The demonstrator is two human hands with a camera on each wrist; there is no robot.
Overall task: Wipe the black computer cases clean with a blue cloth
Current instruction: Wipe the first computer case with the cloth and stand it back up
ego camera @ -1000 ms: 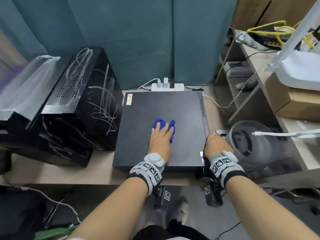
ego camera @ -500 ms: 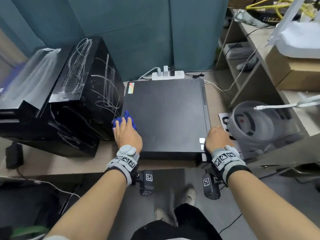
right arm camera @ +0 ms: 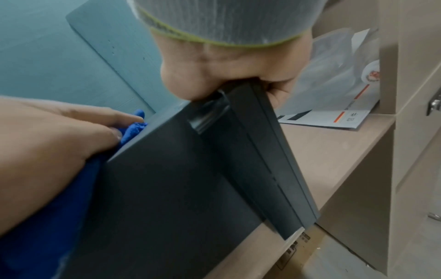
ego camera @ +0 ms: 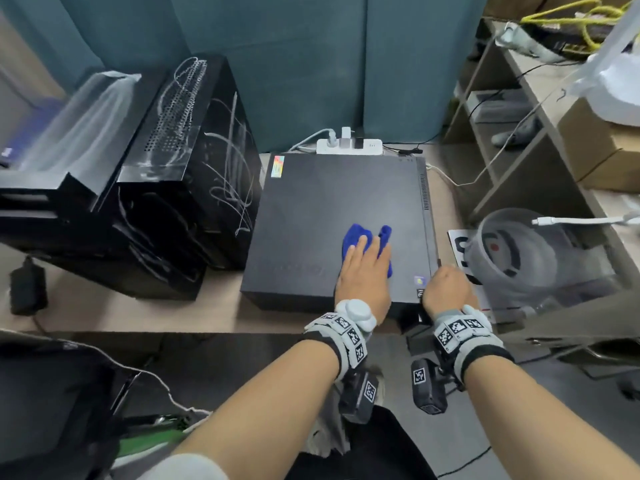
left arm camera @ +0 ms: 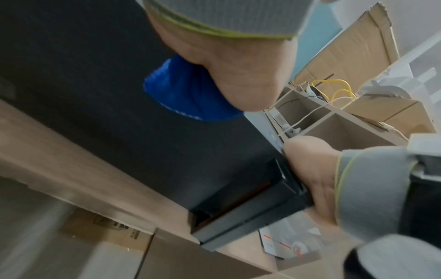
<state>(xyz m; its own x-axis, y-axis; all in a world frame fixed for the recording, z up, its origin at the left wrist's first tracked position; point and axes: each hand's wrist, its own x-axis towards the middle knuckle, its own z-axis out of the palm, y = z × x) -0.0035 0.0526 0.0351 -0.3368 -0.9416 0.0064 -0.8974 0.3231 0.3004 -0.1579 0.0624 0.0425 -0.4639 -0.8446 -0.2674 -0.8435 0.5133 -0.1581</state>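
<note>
A flat black computer case [ego camera: 332, 209] lies on the table in the head view. My left hand [ego camera: 367, 261] presses a blue cloth [ego camera: 356, 233] flat against the near right part of its top, fingers straight. In the left wrist view the cloth [left arm camera: 186, 94] bunches under my palm on the case [left arm camera: 95, 79]. My right hand [ego camera: 446, 285] grips the case's near right corner, fingers curled over the edge; the right wrist view shows that hand [right arm camera: 226, 75] wrapped round the case's corner [right arm camera: 250, 117]. An upright black tower case [ego camera: 194, 161] with white scribbles stands to the left.
A second black case under clear film [ego camera: 69, 143] stands far left. A white power strip [ego camera: 349, 146] sits behind the flat case. A clear plastic container [ego camera: 512, 251] and a shelf [ego camera: 519, 140] with a cardboard box [ego camera: 595, 147] crowd the right. A black adapter [ego camera: 27, 289] lies at left.
My left hand swept the cloth from the middle of the case to its left edge, then back right to the near right part. My right hand stayed on the corner.
</note>
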